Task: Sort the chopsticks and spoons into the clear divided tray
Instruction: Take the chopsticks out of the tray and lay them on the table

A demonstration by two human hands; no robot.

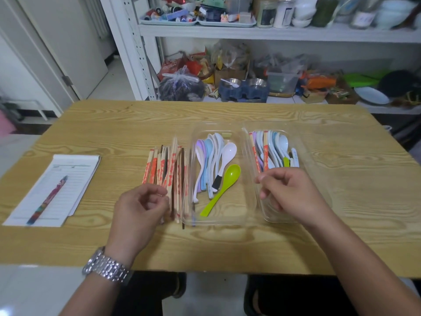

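Head view: a person seated at a wood-grain worktop [114, 124] sorts cutlery, with the job seemingly more than half done. The clear divided tray [247, 215] lies at centre: its left compartment holds a thick row of chopsticks [167, 169] in red-printed paper sleeves, and its right compartment a fan of pastel and white spoons [213, 156] with one lime-green spoon [224, 187] lying diagonally across the front.

Just to the right, a second clear tub [303, 156] still carries a mixed heap: a few wrapped chopsticks [265, 153] along its left side and several more spoons [279, 147] behind them, all yet to be moved across.

The left hand [141, 208], a metal watch [106, 266] at the wrist, hovers over the near ends of the sorted chopsticks with fingers loosely curled; it appears empty, though the thumb may be brushing a sleeve. The right hand [289, 195] is poised over the front of the tub, fingers half bent and gripping nothing visible.

A notepad [68, 174] with a pen [46, 200] lies at far left, untouched.
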